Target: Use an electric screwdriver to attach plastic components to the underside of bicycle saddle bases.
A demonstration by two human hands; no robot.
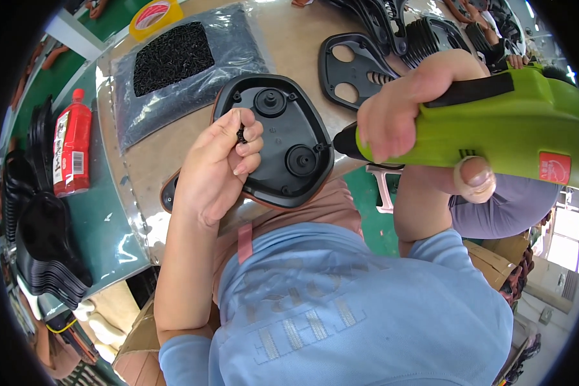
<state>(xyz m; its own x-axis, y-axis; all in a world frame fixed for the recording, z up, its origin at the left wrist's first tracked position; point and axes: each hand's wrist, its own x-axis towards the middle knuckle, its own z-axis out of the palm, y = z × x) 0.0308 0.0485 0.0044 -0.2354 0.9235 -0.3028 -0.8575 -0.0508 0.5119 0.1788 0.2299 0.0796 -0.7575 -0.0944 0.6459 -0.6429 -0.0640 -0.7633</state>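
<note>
Head view: a worktable (302,48) fills the upper frame, its edge bending with the lens, and a person in a light blue shirt leans over it. A clear bag of small black screws (174,61) lies at the table's upper left, with a roll of yellow tape (154,16) just beyond it. A lime-green power screwdriver (495,132) comes in from the right, gripped in the right hand (399,109), fingers wrapped tightly round its body, thumb underneath, dark nose aimed left. Its tip sits just beside the black plastic seat base (283,148), which rests at the table's near edge against the person's body, underside up. The left hand (222,164) lies on the base's left side, thumb and forefinger pinched on a small black screw (240,134), the other fingers curled. A red bottle (71,145) lies on the green surface at far left, above stacked black plastic parts (45,251).
</note>
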